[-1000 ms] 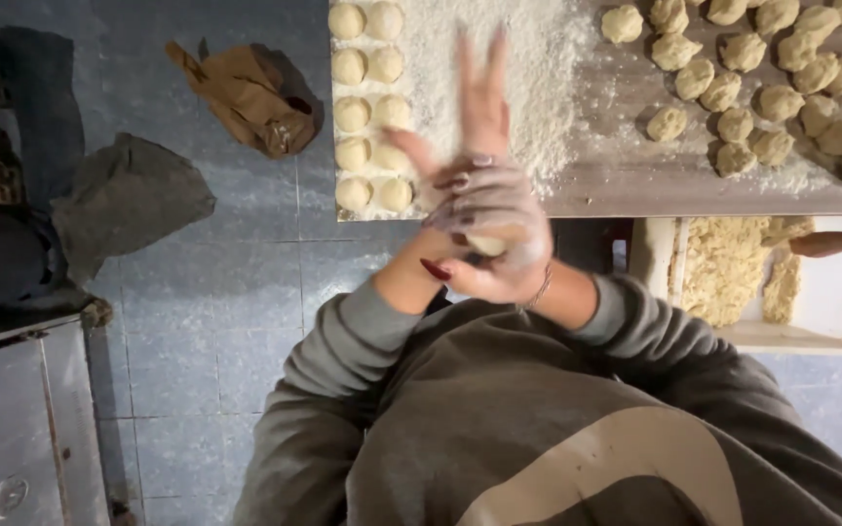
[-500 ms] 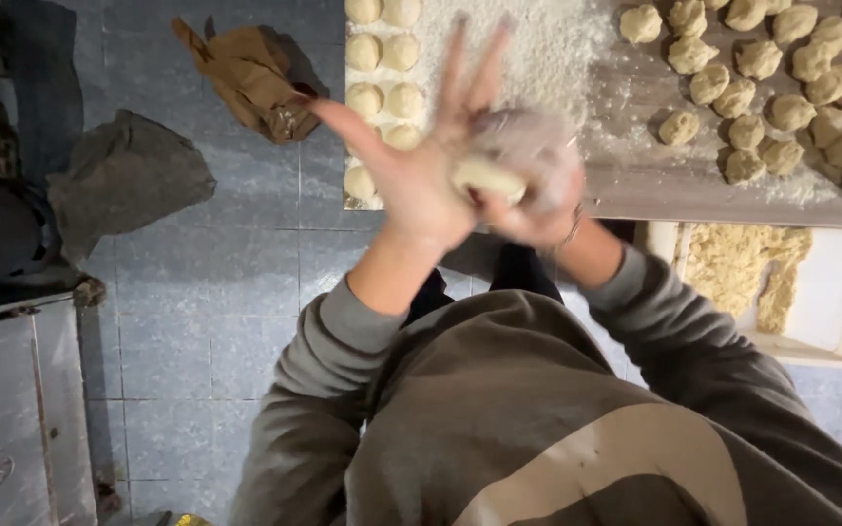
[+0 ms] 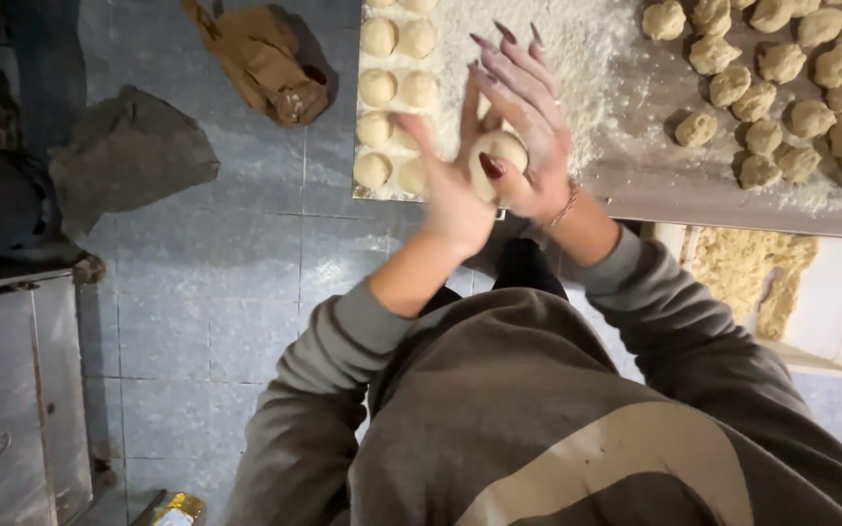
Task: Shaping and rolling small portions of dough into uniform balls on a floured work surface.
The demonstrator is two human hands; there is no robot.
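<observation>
Floury worktop point(image 3: 577, 58) sits just beyond the dough ball point(image 3: 497, 154), which is pressed between both hands, left hand point(image 3: 455, 185) under, right hand point(image 3: 528, 117) over it.

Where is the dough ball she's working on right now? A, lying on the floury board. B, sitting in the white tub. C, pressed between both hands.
C: the dough ball sits between the left hand and right hand, raised above the floury board.
</observation>
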